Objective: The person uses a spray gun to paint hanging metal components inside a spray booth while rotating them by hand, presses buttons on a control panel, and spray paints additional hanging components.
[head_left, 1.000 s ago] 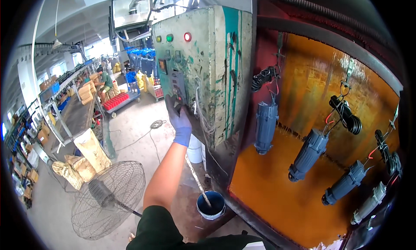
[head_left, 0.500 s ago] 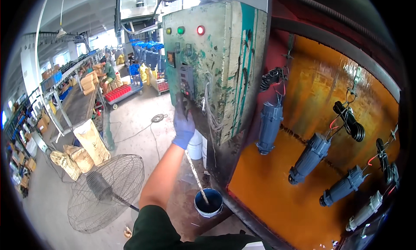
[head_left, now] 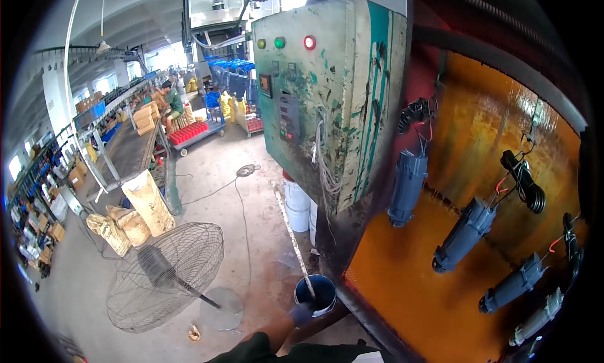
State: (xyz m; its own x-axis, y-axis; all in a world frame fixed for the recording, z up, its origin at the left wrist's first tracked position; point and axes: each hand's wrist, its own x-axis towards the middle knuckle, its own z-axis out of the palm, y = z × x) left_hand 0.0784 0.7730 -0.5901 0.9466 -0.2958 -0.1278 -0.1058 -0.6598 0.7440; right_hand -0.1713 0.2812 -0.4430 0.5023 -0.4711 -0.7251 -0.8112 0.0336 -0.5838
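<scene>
My left hand (head_left: 302,314), in a blue glove, is low in the view, beside the left rim of a bucket (head_left: 323,310) with dark contents. Motion smears its fingers, and I cannot tell whether it touches the bucket. A long, pale, paint-spattered stick (head_left: 290,236) stands tilted in the bucket. Above is a green, paint-stained control cabinet (head_left: 303,73) with a keypad panel (head_left: 289,116) and a lit red lamp (head_left: 309,43). My right hand is out of view.
Grey cylindrical motors (head_left: 464,234) with coiled black cables hang in an orange-coated booth (head_left: 402,281) at right. A caged fan (head_left: 165,276) and paper sacks (head_left: 148,202) stand at left. A white pail (head_left: 297,206) stands behind the stick. Further back a person (head_left: 172,101) sits near a cart (head_left: 189,134).
My left hand has left the cabinet's keypad panel and dropped down to the bucket. The whole view has shifted, so the scene sits further right.
</scene>
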